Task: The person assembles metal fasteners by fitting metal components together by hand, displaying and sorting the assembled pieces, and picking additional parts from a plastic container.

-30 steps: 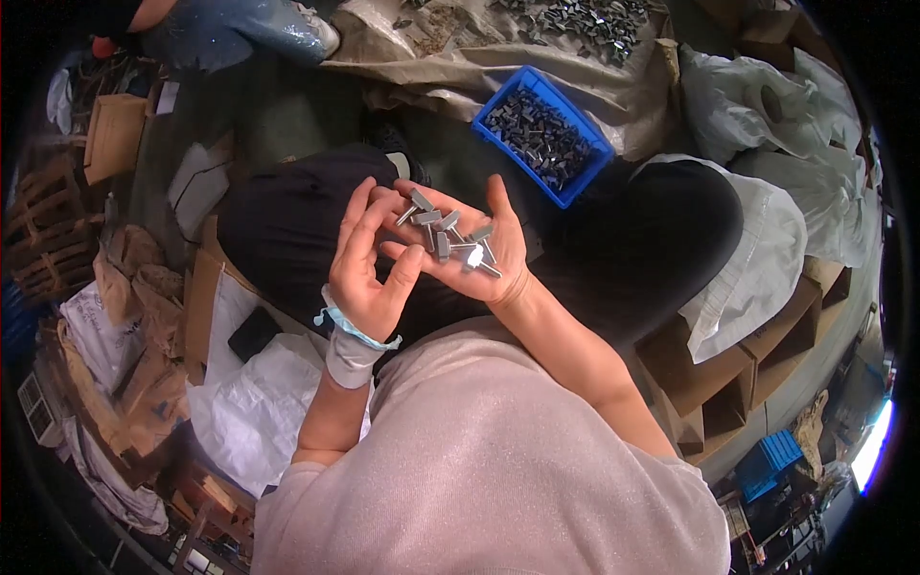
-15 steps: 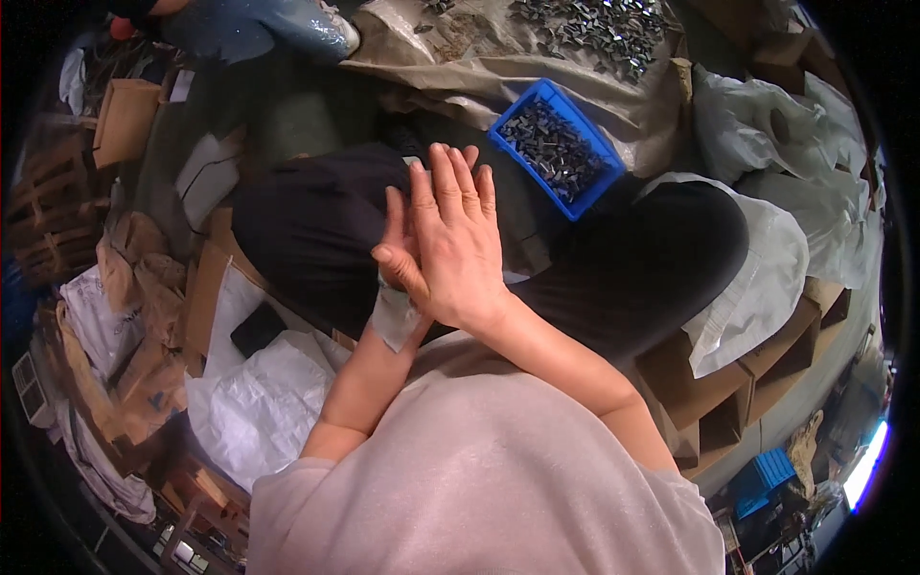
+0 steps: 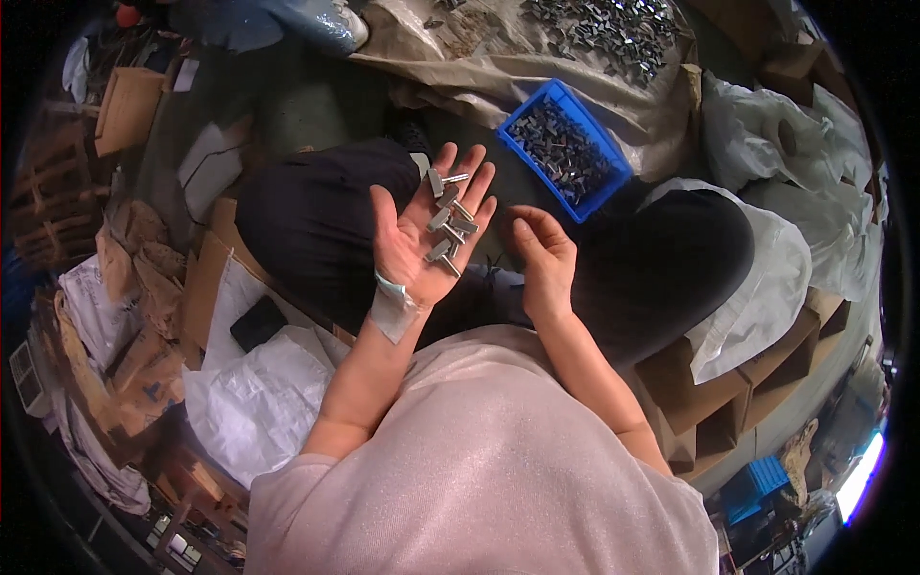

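Observation:
My left hand (image 3: 414,247) lies palm up in front of me, fingers stretched and slightly apart. Several silvery T-bolts (image 3: 442,221), with flat heads and short shanks, rest across its palm and fingers. A pale patch or wrap (image 3: 394,312) sits at the left wrist. Just to the right, apart from the bolts, is my right hand (image 3: 550,255). Its fingers curl inward near the thumb, and whatever they hold, if anything, is hidden. Beyond it stands a blue bin (image 3: 610,197) holding many small dark metal pieces (image 3: 559,144).
Loose metal pieces (image 3: 613,36) lie on a tan sheet (image 3: 460,72) at the far side. White plastic sacking (image 3: 752,283) and cardboard boxes (image 3: 698,391) flank my right leg. On the left are a crumpled white bag (image 3: 257,402) and an open carton (image 3: 203,292).
My hands, pressed together before with the right on top, have come apart. The right hand has moved right and curled its fingers, uncovering the T-bolts on the left palm.

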The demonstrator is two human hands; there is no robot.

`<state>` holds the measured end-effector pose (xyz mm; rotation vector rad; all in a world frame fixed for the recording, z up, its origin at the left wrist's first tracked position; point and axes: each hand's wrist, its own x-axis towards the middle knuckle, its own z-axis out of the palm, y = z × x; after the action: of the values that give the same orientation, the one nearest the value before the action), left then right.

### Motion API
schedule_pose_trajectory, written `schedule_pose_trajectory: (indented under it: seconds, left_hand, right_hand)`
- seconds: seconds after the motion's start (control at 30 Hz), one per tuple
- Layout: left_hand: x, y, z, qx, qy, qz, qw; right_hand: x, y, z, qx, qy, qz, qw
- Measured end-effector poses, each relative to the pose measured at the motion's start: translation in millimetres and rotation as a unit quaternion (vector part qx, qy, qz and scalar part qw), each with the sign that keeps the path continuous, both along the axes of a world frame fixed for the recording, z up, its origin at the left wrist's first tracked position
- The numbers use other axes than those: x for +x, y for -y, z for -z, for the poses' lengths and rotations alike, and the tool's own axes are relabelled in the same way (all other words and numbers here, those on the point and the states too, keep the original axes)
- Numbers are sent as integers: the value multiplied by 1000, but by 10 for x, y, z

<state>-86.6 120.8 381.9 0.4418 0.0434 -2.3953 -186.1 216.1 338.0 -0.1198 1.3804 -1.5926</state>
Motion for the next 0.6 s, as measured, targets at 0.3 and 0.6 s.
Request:
schedule_pose_trajectory:
  seconds: [0.3, 0.6]
  left_hand:
    - [17, -5, -22, -27, 35, -12, 999]
    - [22, -3, -37, -58, 17, -27, 998]
  right_hand:
    - [80, -72, -337, -92, -281, -198, 934]
    - [169, -11, -375, -102, -379, -213, 895]
